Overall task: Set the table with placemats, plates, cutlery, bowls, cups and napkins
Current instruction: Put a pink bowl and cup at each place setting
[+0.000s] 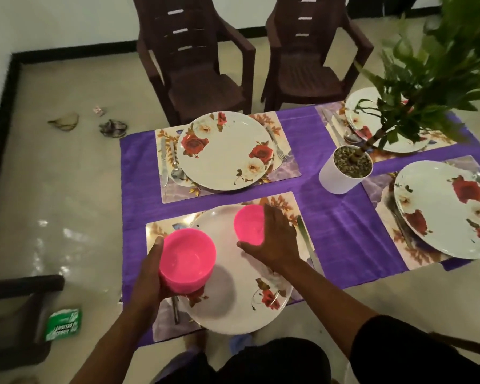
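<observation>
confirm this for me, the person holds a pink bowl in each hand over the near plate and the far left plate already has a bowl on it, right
Not quite. The head view shows the far left plate bare, with no bowl on it. The rest holds: the left hand grips a stack of pink bowls and the right hand holds a single pink bowl, both over the near plate.

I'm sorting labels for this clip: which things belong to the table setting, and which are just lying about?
Table setting: stack of pink bowls in left hand; single pink bowl in right hand; near plate; far plate; placemat.

Lying about: potted plant; green packet; chairs.
</observation>
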The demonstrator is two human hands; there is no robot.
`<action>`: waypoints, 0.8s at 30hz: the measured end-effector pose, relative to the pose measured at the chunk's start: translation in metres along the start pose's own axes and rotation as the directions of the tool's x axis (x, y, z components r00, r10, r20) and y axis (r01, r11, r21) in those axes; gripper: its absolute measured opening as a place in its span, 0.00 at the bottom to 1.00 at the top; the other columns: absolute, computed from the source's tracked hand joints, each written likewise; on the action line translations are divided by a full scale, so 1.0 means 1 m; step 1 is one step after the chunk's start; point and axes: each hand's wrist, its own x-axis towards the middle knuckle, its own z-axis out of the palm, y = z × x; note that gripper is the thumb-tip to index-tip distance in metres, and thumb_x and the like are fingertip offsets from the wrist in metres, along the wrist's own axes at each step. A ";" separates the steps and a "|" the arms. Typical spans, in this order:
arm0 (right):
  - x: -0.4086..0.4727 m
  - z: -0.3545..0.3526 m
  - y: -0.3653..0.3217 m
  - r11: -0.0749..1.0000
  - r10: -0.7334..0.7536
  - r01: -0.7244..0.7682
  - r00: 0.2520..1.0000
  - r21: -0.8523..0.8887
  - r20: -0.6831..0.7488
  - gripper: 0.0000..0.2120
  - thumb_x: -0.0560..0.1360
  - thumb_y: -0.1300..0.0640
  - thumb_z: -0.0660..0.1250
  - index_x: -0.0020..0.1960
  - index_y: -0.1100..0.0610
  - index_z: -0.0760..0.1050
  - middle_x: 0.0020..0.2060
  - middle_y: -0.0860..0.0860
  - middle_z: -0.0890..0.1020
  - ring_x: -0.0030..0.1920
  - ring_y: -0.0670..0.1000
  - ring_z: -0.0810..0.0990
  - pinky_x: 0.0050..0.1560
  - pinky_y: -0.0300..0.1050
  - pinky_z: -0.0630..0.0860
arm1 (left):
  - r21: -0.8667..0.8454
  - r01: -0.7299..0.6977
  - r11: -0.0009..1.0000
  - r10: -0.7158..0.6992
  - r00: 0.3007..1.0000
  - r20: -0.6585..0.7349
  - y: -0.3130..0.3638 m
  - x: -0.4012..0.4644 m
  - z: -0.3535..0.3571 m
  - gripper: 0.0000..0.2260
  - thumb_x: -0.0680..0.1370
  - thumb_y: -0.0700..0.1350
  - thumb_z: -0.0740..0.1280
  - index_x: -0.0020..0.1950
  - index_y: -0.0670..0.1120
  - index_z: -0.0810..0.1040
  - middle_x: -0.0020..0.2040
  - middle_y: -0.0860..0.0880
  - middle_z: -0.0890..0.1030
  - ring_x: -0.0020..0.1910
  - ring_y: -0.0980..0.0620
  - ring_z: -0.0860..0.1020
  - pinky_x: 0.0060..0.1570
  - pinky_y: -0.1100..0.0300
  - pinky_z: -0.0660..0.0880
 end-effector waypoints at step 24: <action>-0.046 -0.122 -0.053 0.829 -0.369 0.233 0.911 0.509 0.183 0.14 0.78 0.59 0.73 0.60 0.44 0.84 0.75 0.43 0.68 0.72 0.43 0.70 0.59 0.46 0.81 | 0.029 0.186 0.982 -0.145 0.649 0.747 0.020 0.030 0.016 0.41 0.70 0.47 0.83 0.78 0.58 0.67 0.74 0.34 0.71 0.67 0.25 0.75 0.53 0.44 0.83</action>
